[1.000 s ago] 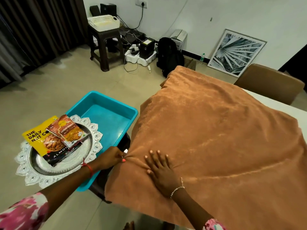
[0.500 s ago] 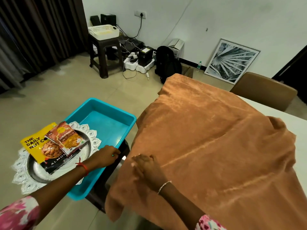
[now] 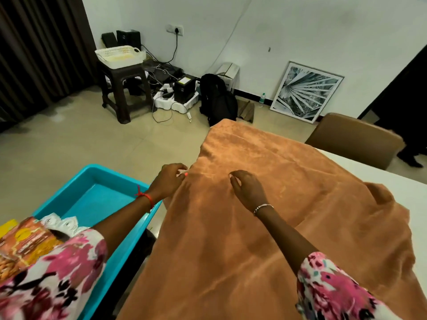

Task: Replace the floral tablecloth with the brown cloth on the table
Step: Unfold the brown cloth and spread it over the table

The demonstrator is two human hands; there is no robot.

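Room's looking evenly lit, with soft indoor light seemingly coming down from overhead, no harsh glare going on. The right arm (image 3: 284, 232) is throwing a soft shadow onto the brown cloth (image 3: 265, 158) right beside it. The curtain (image 3: 41, 54) on the left is going almost black, and the floor (image 3: 69, 139) near it is picking up a pale sheen. The wide-angle lens is bending wall lines at the edges. The floral sleeves (image 3: 57, 280) and snack packets (image 3: 20, 245) bottom left are smearing with blur.

A turquoise plastic tub (image 3: 104, 199) sits near left, orange snack packets (image 3: 25, 241) at its near end. Far left, a white woven basket (image 3: 119, 57) tops a dark plastic stool (image 3: 122, 88); a framed palm-leaf print (image 3: 306, 94) leans against the far wall.
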